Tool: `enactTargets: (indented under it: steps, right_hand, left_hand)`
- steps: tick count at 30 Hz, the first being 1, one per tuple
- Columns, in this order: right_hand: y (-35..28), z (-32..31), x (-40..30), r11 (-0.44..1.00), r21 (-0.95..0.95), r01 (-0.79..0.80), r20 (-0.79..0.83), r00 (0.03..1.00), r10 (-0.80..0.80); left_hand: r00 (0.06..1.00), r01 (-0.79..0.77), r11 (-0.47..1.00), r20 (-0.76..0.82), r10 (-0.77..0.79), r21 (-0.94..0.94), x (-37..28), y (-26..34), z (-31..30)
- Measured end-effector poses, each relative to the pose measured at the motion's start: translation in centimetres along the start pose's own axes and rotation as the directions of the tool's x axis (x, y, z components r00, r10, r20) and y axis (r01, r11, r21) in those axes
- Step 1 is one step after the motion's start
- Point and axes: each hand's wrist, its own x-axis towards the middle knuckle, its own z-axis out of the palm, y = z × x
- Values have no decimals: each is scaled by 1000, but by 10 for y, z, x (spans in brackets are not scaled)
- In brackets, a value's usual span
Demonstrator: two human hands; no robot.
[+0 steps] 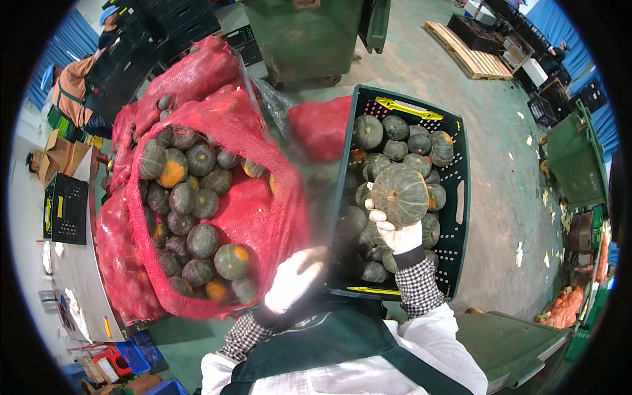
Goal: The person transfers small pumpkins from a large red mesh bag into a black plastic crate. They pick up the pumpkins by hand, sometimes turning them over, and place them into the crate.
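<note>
A round dark-green squash [400,194] with pale ribs rests in my white-gloved right hand [399,236], stem end facing up. My right hand holds it over a dark-green plastic crate [462,163] that has yellow handle clips. More green squashes [396,127], a few with orange patches, are heaped in the crate. My gloved left hand [295,279] holds nothing, its fingers slightly apart and a bit blurred. It is between the crate's near left side and a wide-mouthed red mesh sack [291,207]. Several squashes [203,241] lie inside that sack, mostly along its left.
Full red mesh sacks [126,281] lean around the opened one, and another [321,128] lies behind the crate. A green wheeled bin [306,39] stands beyond. At right are a wooden pallet [466,52] and floor scraps [518,254]. A person [74,94] bends at upper left.
</note>
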Motion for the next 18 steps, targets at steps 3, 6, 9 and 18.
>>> enactTargets:
  steps: [3, 6, 9, 18]
  right_hand:
    - [9, 5, 0, 998, 57, -1, 35, 999, -1]
    - [12, 4, 5, 993, 110, -34, 76, 997, 26]
    - [12, 5, 9, 994, 80, -73, 114, 991, 64]
    - [-37, -60, 31, -550, -824, -136, 327, 679, -657]
  left_hand:
    - [998, 56, 998, -18, -56, -23, -3, 2, -6]
    - [998, 55, 997, -39, -57, -47, -5, -1, -10]
    - [995, 73, 994, -61, -78, -77, -9, 2, -15]
    - [909, 71, 995, -416, -38, 65, -48, -31, -71]
